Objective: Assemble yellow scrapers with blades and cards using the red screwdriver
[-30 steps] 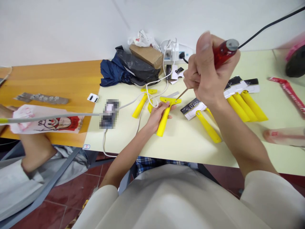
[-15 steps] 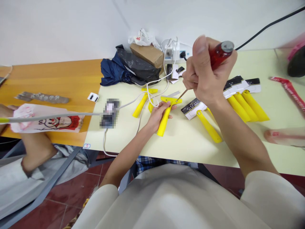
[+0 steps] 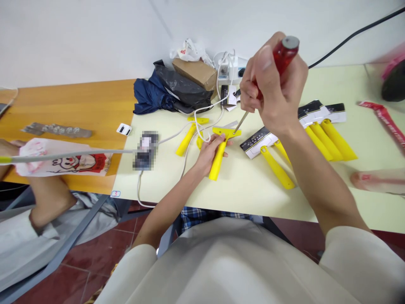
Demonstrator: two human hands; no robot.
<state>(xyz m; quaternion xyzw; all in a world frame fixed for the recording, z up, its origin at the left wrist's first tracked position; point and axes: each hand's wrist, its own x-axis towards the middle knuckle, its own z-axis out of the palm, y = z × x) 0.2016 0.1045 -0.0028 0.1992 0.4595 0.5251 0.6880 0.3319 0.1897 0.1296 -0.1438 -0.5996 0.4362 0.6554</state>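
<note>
My left hand (image 3: 209,155) is closed round a yellow scraper (image 3: 218,162) near the joint of its handle and wide head. Behind the head a flat metal blade (image 3: 230,124) sticks out. My right hand (image 3: 276,84) grips a screwdriver (image 3: 284,52) by its red handle, thumb along the side. The screwdriver's shaft slants down to the left, and its tip meets the right part of the scraper head at a small screw or hole. Another yellow scraper (image 3: 186,141) lies left of my left hand, with a further yellow piece partly hidden behind that hand.
Yellow scrapers with black-and-white cards (image 3: 335,139) lie at right, and another carded scraper (image 3: 276,169) sits under my right forearm. White cables (image 3: 190,145) cross the table. A dark bag (image 3: 186,90) and a cardboard box (image 3: 198,72) stand behind. At left sits another person (image 3: 52,202).
My right hand and the screwdriver have shifted slightly up and left, and the shaft stands a little steeper. The scraper and my left hand stay nearly in place.
</note>
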